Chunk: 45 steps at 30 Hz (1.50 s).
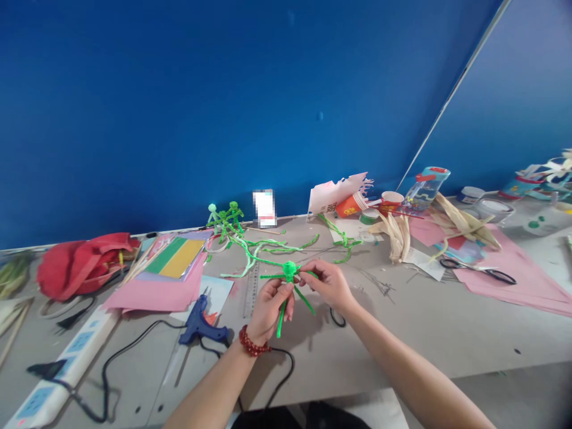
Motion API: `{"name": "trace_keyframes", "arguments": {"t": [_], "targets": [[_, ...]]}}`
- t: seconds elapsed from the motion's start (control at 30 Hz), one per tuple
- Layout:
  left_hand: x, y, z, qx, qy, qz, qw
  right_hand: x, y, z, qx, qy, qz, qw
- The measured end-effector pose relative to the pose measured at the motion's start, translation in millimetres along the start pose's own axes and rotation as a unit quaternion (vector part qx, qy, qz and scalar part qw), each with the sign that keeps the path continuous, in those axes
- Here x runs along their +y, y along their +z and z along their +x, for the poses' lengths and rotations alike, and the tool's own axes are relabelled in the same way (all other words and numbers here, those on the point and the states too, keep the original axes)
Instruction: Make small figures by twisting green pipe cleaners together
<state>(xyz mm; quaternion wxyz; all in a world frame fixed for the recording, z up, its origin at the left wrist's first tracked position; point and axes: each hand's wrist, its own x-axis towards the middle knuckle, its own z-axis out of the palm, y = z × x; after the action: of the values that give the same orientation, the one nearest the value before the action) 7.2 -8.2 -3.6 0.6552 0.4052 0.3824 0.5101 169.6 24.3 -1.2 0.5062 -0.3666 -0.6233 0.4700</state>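
Observation:
A green pipe-cleaner figure (289, 275) with a coiled head and loose legs is held above the grey table (447, 333). My left hand (268, 310), with a red bead bracelet on the wrist, pinches it just below the coil. My right hand (328, 283) pinches one of its arms from the right. Both hands are closed on it. Behind them lie loose green pipe cleaners (263, 250), and finished green figures (226, 219) stand near the wall.
A blue glue gun (201, 325) with a black cord lies left of my hands, next to a ruler (251, 292) and pink paper (152, 292). A power strip (62, 363), red cloth (83, 262), scissors (480, 269), corn husks (395, 235) and paper cups (391, 199) surround them.

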Motion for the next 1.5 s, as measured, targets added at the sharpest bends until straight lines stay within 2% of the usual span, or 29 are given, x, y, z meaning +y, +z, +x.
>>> {"name": "trace_keyframes", "arguments": {"t": [0.23, 0.37, 0.53, 0.67, 1.5], "targets": [[-3.2, -2.9, 0.0, -0.007, 0.006, -0.014, 1.000, 2.6, 4.2, -0.8, -0.002, 0.034, 0.042, 0.999], [-2.6, -3.0, 0.4, -0.009, 0.007, -0.020, 1.000, 3.1, 3.2, -0.8, -0.010, 0.033, 0.052, 0.998], [-2.7, -2.1, 1.7, 0.019, 0.023, -0.046, 0.998, 0.5, 2.4, -0.6, -0.014, 0.032, 0.053, 0.998], [-5.2, -3.7, 3.4, 0.009, 0.027, -0.057, 0.998, 0.7, 2.3, -0.1, -0.014, 0.037, 0.052, 0.998], [-0.4, -3.3, 1.6, 0.025, 0.036, -0.016, 0.999, -4.6, 1.6, 1.4, -0.028, 0.042, 0.042, 0.998]]}}
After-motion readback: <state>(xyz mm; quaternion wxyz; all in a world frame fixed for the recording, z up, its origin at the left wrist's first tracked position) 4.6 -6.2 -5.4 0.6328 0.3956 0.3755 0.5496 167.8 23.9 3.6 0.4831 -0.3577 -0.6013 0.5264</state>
